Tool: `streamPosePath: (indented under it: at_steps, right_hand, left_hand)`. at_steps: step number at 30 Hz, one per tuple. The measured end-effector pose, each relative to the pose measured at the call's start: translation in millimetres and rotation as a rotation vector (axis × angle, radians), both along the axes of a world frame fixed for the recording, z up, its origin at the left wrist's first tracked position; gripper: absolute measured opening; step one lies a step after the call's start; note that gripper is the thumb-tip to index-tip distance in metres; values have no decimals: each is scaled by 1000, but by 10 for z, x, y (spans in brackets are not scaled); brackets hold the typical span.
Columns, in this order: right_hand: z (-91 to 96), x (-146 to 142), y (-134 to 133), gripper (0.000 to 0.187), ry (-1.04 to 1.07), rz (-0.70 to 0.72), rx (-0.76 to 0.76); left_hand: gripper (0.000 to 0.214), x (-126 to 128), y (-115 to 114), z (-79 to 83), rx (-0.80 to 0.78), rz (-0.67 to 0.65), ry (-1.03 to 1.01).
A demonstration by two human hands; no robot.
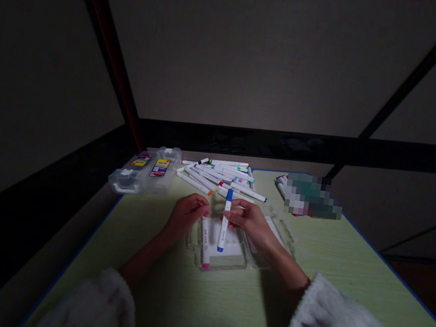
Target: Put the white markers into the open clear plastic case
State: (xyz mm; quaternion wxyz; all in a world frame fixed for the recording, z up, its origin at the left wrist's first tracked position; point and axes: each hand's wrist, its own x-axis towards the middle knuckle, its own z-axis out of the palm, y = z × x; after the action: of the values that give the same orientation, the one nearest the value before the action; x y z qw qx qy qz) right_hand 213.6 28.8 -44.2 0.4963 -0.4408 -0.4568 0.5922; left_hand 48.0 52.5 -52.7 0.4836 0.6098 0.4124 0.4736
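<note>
My right hand [248, 221] pinches a white marker with blue caps [225, 220], held almost upright above an open clear plastic case [231, 244]. My left hand [186, 214] hovers just to the left of the marker, fingers curled, touching the case's edge; nothing shows in its grip. One marker with a pink end [205, 254] lies inside the case at its left side. Both arms wear fluffy white sleeves.
A pile of several white markers [220, 177] lies behind the case. Another clear case with coloured labels [147, 172] sits at the table's far left corner. A blurred patch [312, 197] covers something at the far right. The pale green table [189, 311] has blue edges.
</note>
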Motion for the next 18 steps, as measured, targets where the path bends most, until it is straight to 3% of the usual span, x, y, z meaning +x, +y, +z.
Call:
streamPosePath:
  at_steps: [5,18]
  right_hand:
    - [1,-26,-23,43,-22,76,-29]
    - [-5,-68,-55,38,-61,230,-13]
  left_hand:
    - [13,-23,43,-38,45,42,25]
    - [36,37,-21,26,24,-20,-6]
